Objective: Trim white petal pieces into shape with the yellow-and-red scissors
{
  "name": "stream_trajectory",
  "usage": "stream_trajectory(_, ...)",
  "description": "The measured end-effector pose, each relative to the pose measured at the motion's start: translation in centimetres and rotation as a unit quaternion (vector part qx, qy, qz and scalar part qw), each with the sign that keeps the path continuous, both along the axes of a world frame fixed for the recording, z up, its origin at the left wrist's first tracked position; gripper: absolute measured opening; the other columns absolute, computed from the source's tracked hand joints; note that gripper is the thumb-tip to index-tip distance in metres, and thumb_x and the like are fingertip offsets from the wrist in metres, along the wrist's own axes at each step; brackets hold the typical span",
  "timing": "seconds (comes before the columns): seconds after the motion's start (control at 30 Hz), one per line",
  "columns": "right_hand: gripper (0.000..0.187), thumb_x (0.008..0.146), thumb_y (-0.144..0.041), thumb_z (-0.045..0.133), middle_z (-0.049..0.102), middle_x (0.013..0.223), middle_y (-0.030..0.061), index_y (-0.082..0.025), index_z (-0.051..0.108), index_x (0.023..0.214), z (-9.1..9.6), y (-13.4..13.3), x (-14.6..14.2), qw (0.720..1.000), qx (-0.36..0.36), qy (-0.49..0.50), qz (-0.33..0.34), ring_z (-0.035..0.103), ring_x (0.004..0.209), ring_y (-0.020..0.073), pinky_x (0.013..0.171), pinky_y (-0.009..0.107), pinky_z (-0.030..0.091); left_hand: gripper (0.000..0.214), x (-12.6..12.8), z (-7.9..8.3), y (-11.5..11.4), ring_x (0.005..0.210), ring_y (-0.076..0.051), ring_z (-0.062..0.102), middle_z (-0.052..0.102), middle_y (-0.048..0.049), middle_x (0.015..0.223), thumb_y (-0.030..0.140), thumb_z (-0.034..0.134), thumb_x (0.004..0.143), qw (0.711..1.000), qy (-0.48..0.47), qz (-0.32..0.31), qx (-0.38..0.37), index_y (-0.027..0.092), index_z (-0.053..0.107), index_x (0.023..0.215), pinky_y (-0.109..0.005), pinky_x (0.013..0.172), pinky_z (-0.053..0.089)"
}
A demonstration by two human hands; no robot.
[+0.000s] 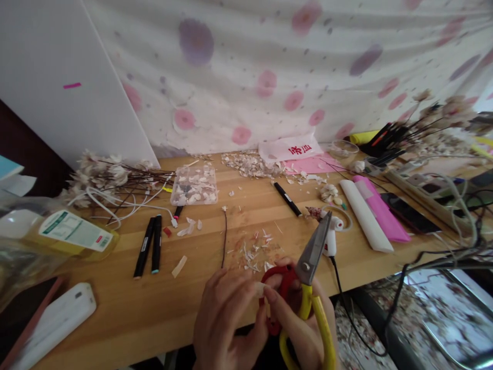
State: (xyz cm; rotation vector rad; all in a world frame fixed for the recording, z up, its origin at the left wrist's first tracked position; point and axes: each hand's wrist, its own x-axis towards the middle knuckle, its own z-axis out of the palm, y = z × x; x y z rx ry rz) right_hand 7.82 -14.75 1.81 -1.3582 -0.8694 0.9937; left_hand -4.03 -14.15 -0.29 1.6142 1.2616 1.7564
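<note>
My right hand [304,329] grips scissors [313,257] with red and yellow handles, the steel blades pointing up and away. My left hand [225,318] meets it at the table's near edge, and both thumbs and forefingers pinch a tiny pale scrap [261,291] between them. Just beyond my hands lies a scatter of white and pink clippings [252,252] and a thin dark twig [224,239].
On the wooden table [123,308]: two black markers [149,253], a clear tray of white pieces [194,186], another marker [288,199], white and pink rolls [375,216], a phone [410,213], dried flower branches [103,177], a bottle [57,231], cables and a power strip [427,190].
</note>
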Motion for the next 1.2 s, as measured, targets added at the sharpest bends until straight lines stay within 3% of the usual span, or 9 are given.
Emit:
stream_trajectory(0.1,0.03,0.082,-0.037,0.08,0.068,0.065,-0.005,-0.026,0.063,0.104,0.4,0.2,0.5,0.998,-0.007,0.015,0.053,0.051,0.043,0.0109,0.04,0.021,0.042,0.041,-1.4,0.8,1.1,0.103,-0.024,0.073,0.078,-0.0042,0.112,0.021,0.075,0.085,0.988,0.0,-0.108,-0.106,0.033,0.071,0.124,-0.037,0.096,0.057)
stream_trajectory(0.2,0.024,0.08,-0.026,0.077,0.07,0.064,-0.0042,-0.026,0.065,0.101,0.7,0.6,1.1,0.996,0.033,-0.031,0.08,0.056,0.044,0.0113,0.04,0.019,0.045,0.01,-2.5,2.0,2.0,0.102,-0.022,0.073,0.078,-0.0029,0.103,0.027,0.069,0.091,0.952,0.012,-0.212,-0.221,0.029,0.074,0.098,-0.033,0.094,0.056)
stream_trajectory(0.3,0.019,0.077,-0.022,0.076,0.072,0.066,-0.0036,-0.027,0.068,0.093,0.8,0.9,1.2,0.993,0.049,-0.081,0.065,0.064,0.051,0.0134,0.047,0.02,0.051,0.009,-3.1,2.5,2.4,0.093,-0.021,0.074,0.078,-0.0016,0.093,0.03,0.07,0.09,0.927,-0.012,-0.247,-0.281,0.027,0.073,0.083,-0.031,0.088,0.055)
stream_trajectory(0.43,0.024,0.078,-0.024,0.076,0.068,0.065,-0.0051,-0.027,0.066,0.1,0.1,1.0,1.3,0.993,0.036,-0.088,0.075,0.059,0.049,0.0121,0.047,0.02,0.048,0.015,-3.5,1.9,2.6,0.092,-0.022,0.074,0.079,-0.0031,0.09,0.037,0.078,0.084,0.913,-0.067,-0.219,-0.338,0.025,0.076,0.076,-0.03,0.085,0.055)
stream_trajectory(0.53,0.019,0.09,-0.04,0.072,0.06,0.065,-0.0051,-0.028,0.065,0.102,-1.2,0.7,1.3,0.993,0.029,-0.073,0.089,0.057,0.054,0.0142,0.05,0.023,0.048,0.023,-2.9,1.4,3.2,0.086,-0.019,0.076,0.081,-0.0031,0.086,0.044,0.088,0.072,0.887,-0.222,-0.146,-0.379,0.023,0.079,0.076,-0.026,0.08,0.058)
stream_trajectory(0.63,0.058,0.09,-0.075,0.058,0.069,0.088,0.0045,-0.029,0.062,0.125,-2.5,0.4,0.8,0.982,0.098,-0.07,0.145,0.068,0.076,0.0255,0.062,0.033,0.057,0.031,-1.3,1.7,3.9,0.083,-0.017,0.077,0.082,-0.0016,0.082,0.044,0.095,0.061,0.855,-0.368,-0.068,-0.358,0.022,0.08,0.077,-0.022,0.078,0.059)
stream_trajectory(0.77,0.103,0.074,-0.093,0.053,0.065,0.133,0.0156,-0.029,0.041,0.154,-2.4,0.3,0.1,0.957,0.136,-0.116,0.23,0.065,0.116,0.042,0.092,0.05,0.059,0.031,0.6,2.4,4.2,0.074,-0.018,0.078,0.081,-0.0017,0.077,0.042,0.095,0.062,0.826,-0.423,-0.098,-0.359,0.021,0.08,0.079,-0.023,0.07,0.061)
stream_trajectory(0.9,0.099,0.08,-0.087,0.053,0.055,0.152,0.0149,-0.032,0.034,0.159,-1.0,0.2,0.1,0.949,0.139,-0.154,0.237,0.049,0.14,0.0443,0.112,0.056,0.047,0.032,0.9,2.3,3.8,0.07,-0.02,0.078,0.081,-0.0032,0.076,0.045,0.093,0.065,0.808,-0.423,-0.133,-0.388,0.021,0.08,0.082,-0.025,0.064,0.063)
stream_trajectory(1.2,0.099,0.079,-0.086,0.057,0.059,0.148,0.0148,-0.029,0.036,0.157,-0.9,0.1,0.2,0.952,0.133,-0.151,0.23,0.058,0.133,0.0437,0.109,0.053,0.051,0.026,0.8,1.8,3.6,0.074,-0.018,0.078,0.08,-0.0019,0.075,0.04,0.094,0.065,0.798,-0.449,-0.13,-0.381,0.021,0.081,0.079,-0.021,0.066,0.061)
